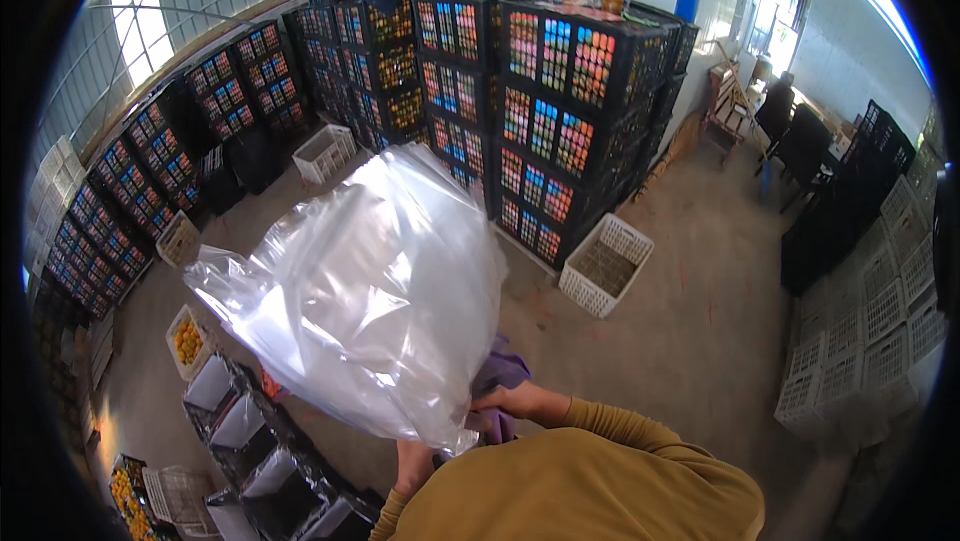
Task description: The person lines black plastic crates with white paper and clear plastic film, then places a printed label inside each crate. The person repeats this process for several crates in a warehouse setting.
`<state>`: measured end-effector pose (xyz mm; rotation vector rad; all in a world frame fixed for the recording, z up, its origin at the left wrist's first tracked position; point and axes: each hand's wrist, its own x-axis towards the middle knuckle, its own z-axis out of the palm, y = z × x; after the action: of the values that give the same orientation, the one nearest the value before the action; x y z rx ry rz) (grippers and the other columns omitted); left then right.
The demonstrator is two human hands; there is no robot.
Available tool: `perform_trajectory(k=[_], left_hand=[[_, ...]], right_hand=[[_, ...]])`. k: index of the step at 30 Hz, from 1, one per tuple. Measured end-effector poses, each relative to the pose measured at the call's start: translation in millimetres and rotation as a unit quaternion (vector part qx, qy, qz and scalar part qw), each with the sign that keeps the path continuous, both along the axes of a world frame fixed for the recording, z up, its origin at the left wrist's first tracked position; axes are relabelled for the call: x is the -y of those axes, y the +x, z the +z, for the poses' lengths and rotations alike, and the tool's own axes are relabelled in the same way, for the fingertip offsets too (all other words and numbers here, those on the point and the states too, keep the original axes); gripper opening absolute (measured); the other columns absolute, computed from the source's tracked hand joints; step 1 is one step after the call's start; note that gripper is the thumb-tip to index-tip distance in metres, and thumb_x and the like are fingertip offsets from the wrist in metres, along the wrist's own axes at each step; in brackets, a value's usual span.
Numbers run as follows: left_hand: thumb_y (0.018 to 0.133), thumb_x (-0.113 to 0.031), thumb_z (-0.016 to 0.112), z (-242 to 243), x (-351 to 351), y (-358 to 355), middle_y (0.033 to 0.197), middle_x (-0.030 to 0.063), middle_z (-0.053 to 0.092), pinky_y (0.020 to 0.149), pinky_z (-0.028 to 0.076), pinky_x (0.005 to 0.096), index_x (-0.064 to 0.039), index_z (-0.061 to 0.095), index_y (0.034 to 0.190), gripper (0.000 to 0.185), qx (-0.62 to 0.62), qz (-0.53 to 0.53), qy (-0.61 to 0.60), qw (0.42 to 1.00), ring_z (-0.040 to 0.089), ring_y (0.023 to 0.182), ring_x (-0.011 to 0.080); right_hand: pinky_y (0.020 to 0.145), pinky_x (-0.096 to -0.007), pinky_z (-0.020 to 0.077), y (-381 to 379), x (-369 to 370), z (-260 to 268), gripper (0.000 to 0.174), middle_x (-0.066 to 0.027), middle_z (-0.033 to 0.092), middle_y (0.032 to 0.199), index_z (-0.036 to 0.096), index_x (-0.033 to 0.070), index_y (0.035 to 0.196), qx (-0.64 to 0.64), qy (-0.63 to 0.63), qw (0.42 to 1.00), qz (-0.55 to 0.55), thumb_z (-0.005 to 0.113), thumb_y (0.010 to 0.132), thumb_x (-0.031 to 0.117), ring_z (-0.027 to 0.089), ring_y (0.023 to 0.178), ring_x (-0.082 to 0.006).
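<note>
A large clear plastic bag [375, 293], puffed out and wrinkled, fills the space before me. Its narrow, gathered end [457, 440] lies close to my body. My right hand [514, 400] has its fingers curled around a purple cloth or glove [501, 370] at the bag's right edge; whether it also grips the plastic is unclear. Only the wrist and back part of my left hand [415, 460] show below the bag. The plastic covers its fingers, so their hold cannot be seen.
Stacked black crates [559, 53] with coloured panels stand ahead and along the left wall. A white crate [606, 265] sits on the floor, right of centre. Black-lined crates [262, 421] and a crate of orange fruit [187, 342] are at left; white crates [855, 346] line the right.
</note>
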<state>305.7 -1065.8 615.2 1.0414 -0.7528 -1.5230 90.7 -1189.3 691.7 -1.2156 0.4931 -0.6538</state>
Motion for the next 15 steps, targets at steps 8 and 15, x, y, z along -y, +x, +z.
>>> perform_trajectory(k=[8, 15], left_hand=[[0.085, -0.009, 0.058, 46.3, 194.9, 40.1, 0.106, 0.0095, 0.070, 0.086, 0.053, 0.0352, 0.002, 0.061, 0.120, 0.038, 0.336, -0.060, -0.283, 0.896, 0.067, 0.095, 0.0249], [0.085, 0.001, 0.057, 111.5, 370.6, -9.4, 0.109, 0.0089, 0.068, 0.082, 0.056, 0.0331, -0.003, 0.058, 0.125, 0.040, -0.082, 0.063, -0.083, 0.991, 0.067, 0.097, 0.0209]], right_hand=[[0.085, -0.0332, 0.0537, 18.2, 146.6, 0.2, 0.028, -0.0109, 0.070, 0.111, 0.069, -0.002, 0.111, -0.017, 0.251, 0.966, -0.061, 0.070, 0.085, 0.007, 0.067, 0.097, -0.0193], [0.069, -0.0291, 0.0508, -27.1, 278.9, -2.7, 0.027, -0.0036, 0.064, 0.087, 0.063, 0.003, 0.105, 0.077, 0.205, 0.959, -0.179, 0.075, 0.087, 0.018, 0.062, 0.075, -0.0148]])
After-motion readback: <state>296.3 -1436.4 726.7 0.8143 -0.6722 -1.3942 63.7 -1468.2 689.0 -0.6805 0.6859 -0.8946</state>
